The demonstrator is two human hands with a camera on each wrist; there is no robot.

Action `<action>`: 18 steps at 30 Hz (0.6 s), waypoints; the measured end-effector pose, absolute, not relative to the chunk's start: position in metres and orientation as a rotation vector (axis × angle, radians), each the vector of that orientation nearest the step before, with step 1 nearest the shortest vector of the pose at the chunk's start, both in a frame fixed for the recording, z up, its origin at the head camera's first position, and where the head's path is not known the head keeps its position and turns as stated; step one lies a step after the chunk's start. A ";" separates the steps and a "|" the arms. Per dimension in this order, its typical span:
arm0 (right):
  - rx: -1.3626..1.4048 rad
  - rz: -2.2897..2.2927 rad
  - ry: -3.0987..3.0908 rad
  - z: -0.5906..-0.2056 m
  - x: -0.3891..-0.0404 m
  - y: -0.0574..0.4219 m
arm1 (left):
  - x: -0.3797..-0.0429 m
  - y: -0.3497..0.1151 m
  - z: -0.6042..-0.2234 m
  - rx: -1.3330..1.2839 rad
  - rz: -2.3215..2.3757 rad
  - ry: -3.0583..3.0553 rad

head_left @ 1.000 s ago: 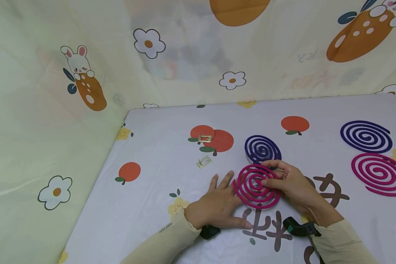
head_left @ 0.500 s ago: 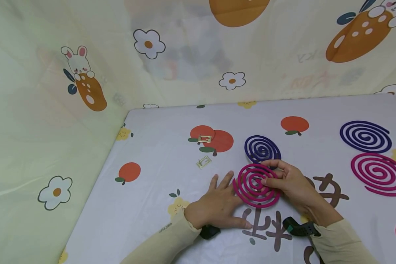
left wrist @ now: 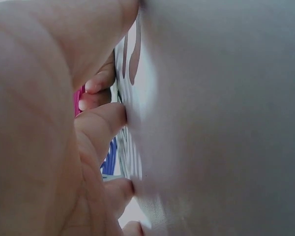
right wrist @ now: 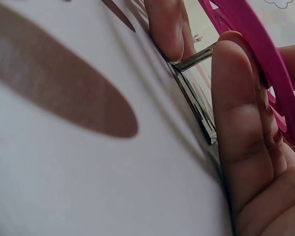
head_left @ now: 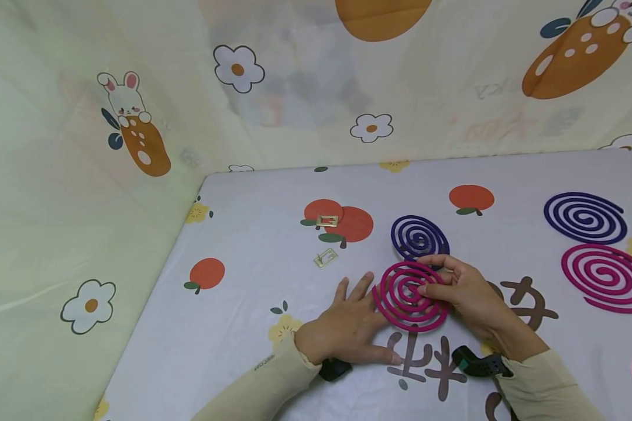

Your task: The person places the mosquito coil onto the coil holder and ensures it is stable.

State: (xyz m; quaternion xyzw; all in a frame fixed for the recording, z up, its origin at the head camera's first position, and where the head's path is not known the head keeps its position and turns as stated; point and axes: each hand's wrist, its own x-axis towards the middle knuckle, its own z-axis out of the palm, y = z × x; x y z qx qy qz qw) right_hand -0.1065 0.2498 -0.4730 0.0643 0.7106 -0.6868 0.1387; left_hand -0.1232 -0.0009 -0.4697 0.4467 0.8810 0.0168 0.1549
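Observation:
My right hand (head_left: 471,298) pinches a pink mosquito coil (head_left: 412,289) between thumb and fingers. The coil is held over the spread fingers of my left hand (head_left: 347,330), which lies palm down on the cloth. In the right wrist view, a thin metal coil stand (right wrist: 194,101) lies below the pink coil (right wrist: 265,54). Its bent-up prong (right wrist: 196,58) points toward the coil, and a left fingertip (right wrist: 169,49) is right at the stand's edge. Just behind, a dark blue coil (head_left: 418,241) sits tilted, partly overlapped by my right fingers.
Two small metal coil stands (head_left: 327,221) lie on the printed cloth (head_left: 253,234) at the back left of my hands. Off to the right, another blue coil (head_left: 586,217) and another pink coil (head_left: 604,271) lie flat. A patterned curtain (head_left: 305,117) rises behind the table.

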 end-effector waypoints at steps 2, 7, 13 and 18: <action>0.186 -1.985 2.055 -0.473 -0.107 0.250 | -0.123 -0.001 -0.470 1.279 0.053 2.522; 0.184 -1.969 2.057 -0.472 -0.106 0.250 | -0.124 -0.001 -0.469 1.281 0.055 2.520; 0.183 -1.958 2.049 -0.472 -0.106 0.251 | -0.124 0.000 -0.471 1.279 0.063 2.519; 0.171 -1.964 2.045 -0.472 -0.106 0.252 | -0.124 0.000 -0.470 1.279 0.065 2.520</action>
